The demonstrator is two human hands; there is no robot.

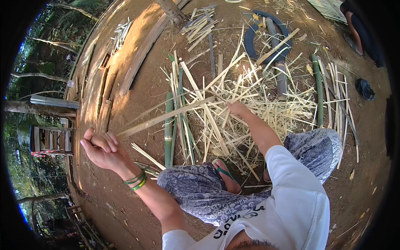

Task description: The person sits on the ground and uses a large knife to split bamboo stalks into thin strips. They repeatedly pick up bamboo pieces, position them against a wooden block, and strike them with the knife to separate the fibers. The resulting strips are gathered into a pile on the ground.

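Observation:
A long pale bamboo strip (166, 117) slants across the middle, raised above the ground. My left hand (101, 148), palm up with its fingers curled, is closed at the strip's near-left end. Close to its far end my right hand (238, 109) is closed, with a thin dark piece showing at the fingers; I cannot make out what it is. A thinner, bowed sliver (166, 106) runs above the strip towards my right hand. Under and beyond that hand lies a loose heap of bamboo shavings (266, 106). My legs are folded beside the heap.
Green bamboo poles (168, 129) (318, 91) lie on both sides of the heap. A dark ring (249, 41) with a thick post (281, 79) lies beyond it. Split strips (200, 29) lie near a tree trunk (171, 10). At right are a black bag (365, 89) and another person's leg (354, 31).

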